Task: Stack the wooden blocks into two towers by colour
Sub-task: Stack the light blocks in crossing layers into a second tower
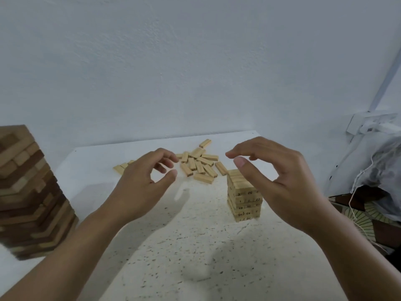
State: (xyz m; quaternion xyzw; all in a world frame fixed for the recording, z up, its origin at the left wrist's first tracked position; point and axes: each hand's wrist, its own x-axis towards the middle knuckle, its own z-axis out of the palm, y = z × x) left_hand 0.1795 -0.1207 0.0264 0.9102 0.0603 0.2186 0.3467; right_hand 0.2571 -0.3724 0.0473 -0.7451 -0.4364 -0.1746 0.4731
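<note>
Likely a home room: painted white wall [195, 61], speckled white table [195, 246], wall socket [368, 124], patterned fabric [368, 216].

Two bare hands are raised over a white speckled desk [195, 253], both with fingers [168, 157] loosely curled and holding nothing. The left hand [138, 183] is above the desk's middle. The right hand [282, 183] is in front of a short tower of pale numbered blocks [242, 198], hiding its upper right side. Beyond the hands, near the desk's far edge, loose pale blocks [200, 165] lie scattered flat. At the left edge stands a taller, blurred tower of mixed brown and light blocks [28, 192]. A plain white wall [195, 72] rises behind, and a pale bag [379, 161] sits far right
</note>
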